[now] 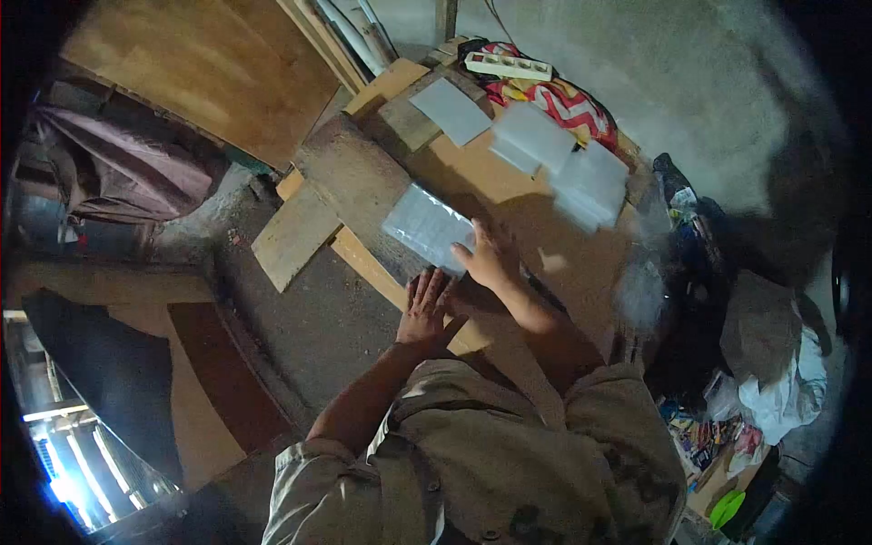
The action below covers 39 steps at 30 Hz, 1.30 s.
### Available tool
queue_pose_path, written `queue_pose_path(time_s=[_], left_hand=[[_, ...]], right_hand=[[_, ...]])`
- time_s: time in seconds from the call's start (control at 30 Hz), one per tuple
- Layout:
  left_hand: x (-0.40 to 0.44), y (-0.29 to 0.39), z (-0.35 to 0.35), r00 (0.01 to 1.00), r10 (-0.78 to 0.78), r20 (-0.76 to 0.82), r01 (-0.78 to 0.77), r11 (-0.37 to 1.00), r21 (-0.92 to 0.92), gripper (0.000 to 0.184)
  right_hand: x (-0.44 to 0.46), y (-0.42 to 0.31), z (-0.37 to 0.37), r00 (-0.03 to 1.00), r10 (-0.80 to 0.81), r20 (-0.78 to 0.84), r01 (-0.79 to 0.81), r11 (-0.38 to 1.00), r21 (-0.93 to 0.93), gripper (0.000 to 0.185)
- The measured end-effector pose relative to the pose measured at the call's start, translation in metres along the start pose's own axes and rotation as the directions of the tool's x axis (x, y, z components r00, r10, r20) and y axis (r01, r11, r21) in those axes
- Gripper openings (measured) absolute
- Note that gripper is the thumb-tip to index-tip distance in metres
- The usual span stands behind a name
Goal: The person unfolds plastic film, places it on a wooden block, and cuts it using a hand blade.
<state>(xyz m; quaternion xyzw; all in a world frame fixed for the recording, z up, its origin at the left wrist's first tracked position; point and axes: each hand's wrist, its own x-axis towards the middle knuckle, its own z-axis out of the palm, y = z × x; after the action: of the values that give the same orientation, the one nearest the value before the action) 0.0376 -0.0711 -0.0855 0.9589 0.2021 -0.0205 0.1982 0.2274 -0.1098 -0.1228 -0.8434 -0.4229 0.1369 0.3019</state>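
A shiny, flat stack of clear plastic sheets or bags lies on the dark board in front of me; I cannot tell which kind. At its near edge rests my left hand, fingers stretched out and palm down. My right hand is at the stack's right side, thumb apart from the fingers and lying over the plastic. Neither hand is closed around anything. Part of the stack's right end is hidden under the right hand.
Further back sit two whitish stacks of plastic and a pale flat sheet. A power strip lies on a patterned red cloth by the wall. A loose wooden board juts out left; plastic bags are piled right.
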Motion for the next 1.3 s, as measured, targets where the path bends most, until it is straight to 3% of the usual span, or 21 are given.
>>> queue_pose_path(time_s=[0.03,0.17,0.23,0.3,0.33,0.37,0.4,0.43,0.5,0.6,0.67,0.83,0.9,0.97,1.03,1.13,1.3], left_hand=[[0.003,-0.004,0.003,1.0,0.006,-0.001,-0.006,1.0,-0.004,0.073],[0.007,-0.013,0.003,0.999,0.046,-0.01,-0.047,0.999,-0.018,0.076],[0.012,-0.014,-0.003,0.998,0.063,0.005,-0.062,0.998,-0.024,0.077],[0.009,-0.017,-0.004,0.997,0.034,0.07,-0.031,0.999,-0.034,0.08],[0.008,-0.021,0.001,0.997,0.046,0.065,-0.041,0.996,-0.074,0.084],[0.008,-0.022,0.0,0.997,0.05,0.062,-0.045,0.996,-0.076,0.084],[0.008,-0.02,-0.003,0.996,0.041,0.078,-0.036,0.997,-0.065,0.083],[0.008,-0.018,-0.004,0.995,0.031,0.097,-0.026,0.998,-0.056,0.082],[0.009,-0.018,-0.007,0.991,0.022,0.134,-0.016,0.999,-0.045,0.082],[0.01,-0.022,-0.005,0.988,0.02,0.154,-0.013,0.999,-0.049,0.082],[0.009,-0.024,-0.001,0.989,0.034,0.143,-0.024,0.997,-0.07,0.082],[0.009,-0.023,-0.008,0.991,0.076,0.109,-0.063,0.991,-0.115,0.082],[0.01,-0.024,-0.009,0.991,0.068,0.119,-0.051,0.99,-0.135,0.082],[0.011,-0.024,-0.008,0.989,0.06,0.133,-0.039,0.987,-0.154,0.082],[0.011,-0.024,-0.005,0.99,0.059,0.128,-0.045,0.992,-0.115,0.083],[0.012,-0.021,-0.007,0.988,0.063,0.143,-0.051,0.995,-0.084,0.084],[0.014,-0.016,-0.011,0.98,0.028,0.196,-0.03,0.999,0.01,0.079]], right_hand=[[0.005,0.0,-0.002,0.994,0.026,0.105,-0.023,0.999,-0.035,0.068],[0.02,0.012,0.013,0.994,0.093,0.065,-0.09,0.995,-0.048,0.068],[0.028,-0.003,-0.017,0.956,0.182,0.232,-0.21,0.972,0.104,0.061],[0.036,0.006,-0.007,0.967,0.221,0.123,-0.253,0.866,0.43,0.048],[0.03,-0.053,-0.075,0.892,0.393,0.225,-0.452,0.804,0.386,0.039],[0.038,-0.043,-0.066,0.892,0.394,0.22,-0.451,0.806,0.384,0.039],[0.051,-0.024,-0.052,0.972,0.234,0.007,-0.222,0.911,0.346,0.037],[0.062,-0.021,-0.051,0.981,0.043,-0.191,0.008,0.967,0.256,0.034],[0.079,-0.031,-0.058,0.932,0.007,-0.361,0.096,0.96,0.264,0.026],[0.117,-0.04,-0.06,0.918,-0.048,-0.393,0.163,0.951,0.264,0.028],[0.13,-0.047,-0.061,0.858,-0.267,-0.438,0.236,0.964,-0.124,0.031],[0.122,-0.003,-0.023,0.936,-0.245,-0.254,0.23,0.969,-0.088,0.036],[0.119,0.03,-0.02,0.971,0.0,-0.238,-0.003,1.0,-0.011,0.039],[0.121,0.072,-0.02,0.913,0.068,-0.403,-0.144,0.976,-0.162,0.043],[0.13,0.092,-0.047,0.858,0.237,-0.455,-0.304,0.949,-0.079,0.044],[0.153,0.135,-0.067,0.825,0.257,-0.503,-0.361,0.925,-0.118,0.05],[0.176,0.149,-0.09,0.784,0.432,-0.446,-0.484,0.875,-0.004,0.067]])
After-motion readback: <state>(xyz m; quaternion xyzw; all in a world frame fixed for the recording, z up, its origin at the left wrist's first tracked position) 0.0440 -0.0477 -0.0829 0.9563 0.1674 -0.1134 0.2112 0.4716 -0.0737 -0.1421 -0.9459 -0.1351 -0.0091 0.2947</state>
